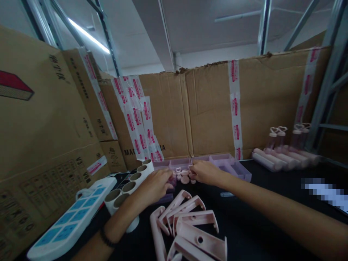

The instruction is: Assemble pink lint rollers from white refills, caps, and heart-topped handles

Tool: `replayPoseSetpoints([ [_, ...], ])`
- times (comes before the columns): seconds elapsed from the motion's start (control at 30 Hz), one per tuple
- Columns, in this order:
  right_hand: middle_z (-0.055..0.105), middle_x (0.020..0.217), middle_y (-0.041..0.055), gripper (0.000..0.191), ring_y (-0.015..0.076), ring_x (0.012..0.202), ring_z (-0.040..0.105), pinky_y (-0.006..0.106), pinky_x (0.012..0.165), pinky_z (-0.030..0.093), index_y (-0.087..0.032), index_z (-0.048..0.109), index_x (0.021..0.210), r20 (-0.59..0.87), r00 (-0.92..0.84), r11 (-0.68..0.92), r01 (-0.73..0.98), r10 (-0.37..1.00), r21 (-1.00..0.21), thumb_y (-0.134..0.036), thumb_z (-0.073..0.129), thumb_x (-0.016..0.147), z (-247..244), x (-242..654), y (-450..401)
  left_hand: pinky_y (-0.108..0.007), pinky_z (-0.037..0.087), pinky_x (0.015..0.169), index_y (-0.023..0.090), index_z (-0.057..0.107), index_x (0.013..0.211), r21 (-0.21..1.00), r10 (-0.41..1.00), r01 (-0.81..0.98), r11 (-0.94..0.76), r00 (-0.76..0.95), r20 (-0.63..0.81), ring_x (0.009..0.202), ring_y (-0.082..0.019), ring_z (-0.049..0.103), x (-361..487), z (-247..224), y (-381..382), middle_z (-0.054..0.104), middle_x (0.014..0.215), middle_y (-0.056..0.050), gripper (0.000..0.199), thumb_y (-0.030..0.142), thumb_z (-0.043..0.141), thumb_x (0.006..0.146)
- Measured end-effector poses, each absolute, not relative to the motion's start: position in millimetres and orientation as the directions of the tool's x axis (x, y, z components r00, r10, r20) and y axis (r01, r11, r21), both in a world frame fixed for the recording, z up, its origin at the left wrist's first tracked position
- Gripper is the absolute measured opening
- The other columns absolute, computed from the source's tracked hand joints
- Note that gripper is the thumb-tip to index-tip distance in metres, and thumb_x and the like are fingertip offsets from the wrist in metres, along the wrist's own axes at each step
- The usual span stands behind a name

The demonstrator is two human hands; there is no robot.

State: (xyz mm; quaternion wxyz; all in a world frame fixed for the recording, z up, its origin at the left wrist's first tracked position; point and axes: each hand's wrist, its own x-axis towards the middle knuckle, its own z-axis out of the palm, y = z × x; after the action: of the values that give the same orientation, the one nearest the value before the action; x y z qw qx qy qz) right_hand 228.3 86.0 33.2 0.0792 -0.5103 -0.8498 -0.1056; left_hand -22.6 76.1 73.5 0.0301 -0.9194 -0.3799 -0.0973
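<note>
I reach both hands to the small pink caps (182, 175) before the purple trays (217, 159), left hand (156, 185) and right hand (205, 171) curled narrow over them, and I should pinch gently, one piece only.

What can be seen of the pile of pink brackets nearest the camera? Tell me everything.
The pink brackets look like matte moulded plastic, each a flat bar with bent ends, one showing a round hole. Several lie loosely overlapped in a fan on the black table, between the two forearms. Neither the left hand nor the right hand touches them; both are farther back.
</note>
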Motion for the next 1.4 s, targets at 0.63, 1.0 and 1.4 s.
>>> replayPoseSetpoints([
  [0.63, 0.060, 0.108, 0.0066, 0.014, 0.0243, 0.099, 0.061, 0.041, 0.088, 0.055, -0.013, 0.064, 0.106, 0.472, -0.485, 0.500, 0.860, 0.736, 0.105, -0.025, 0.068, 0.101, 47.0, 230.0, 42.0, -0.048, 0.048, 0.102, 0.021, 0.056, 0.121, -0.189, 0.682, 0.710, -0.678, 0.704, 0.200, 0.122, -0.031, 0.057, -16.9, 51.8, 81.2, 0.059, 0.133, -0.012, 0.038, 0.005, 0.058, 0.087],
  [1.0, 0.060, 0.103, 0.0053, 0.011, 0.0232, 0.097, 0.060, 0.039, 0.087, 0.053, -0.013, 0.064, 0.101, 0.500, -0.474, 0.521, 0.852, 0.724, 0.053, -0.023, 0.068, 0.101, 48.9, 239.3, 39.5, -0.041, 0.050, 0.094, 0.017, 0.062, 0.104, -0.075, 0.791, 0.791, -0.607, 0.611, 0.041, 0.109, -0.029, 0.064, -36.6, 75.1, 53.9, 0.067, 0.116, -0.013, 0.018, 0.011, 0.059, 0.088],
  [1.4, 0.060, 0.100, 0.0046, 0.010, 0.0221, 0.094, 0.060, 0.037, 0.084, 0.053, -0.013, 0.064, 0.097, 0.514, -0.458, 0.540, 0.841, 0.725, -0.013, -0.021, 0.069, 0.100, 52.3, 241.1, 37.8, -0.038, 0.047, 0.080, 0.019, 0.063, 0.093, -0.039, 0.805, 0.805, -0.592, 0.589, -0.074, 0.097, -0.029, 0.067, -41.3, 68.4, 47.6, 0.071, 0.100, -0.011, 0.014, 0.013, 0.059, 0.082],
])
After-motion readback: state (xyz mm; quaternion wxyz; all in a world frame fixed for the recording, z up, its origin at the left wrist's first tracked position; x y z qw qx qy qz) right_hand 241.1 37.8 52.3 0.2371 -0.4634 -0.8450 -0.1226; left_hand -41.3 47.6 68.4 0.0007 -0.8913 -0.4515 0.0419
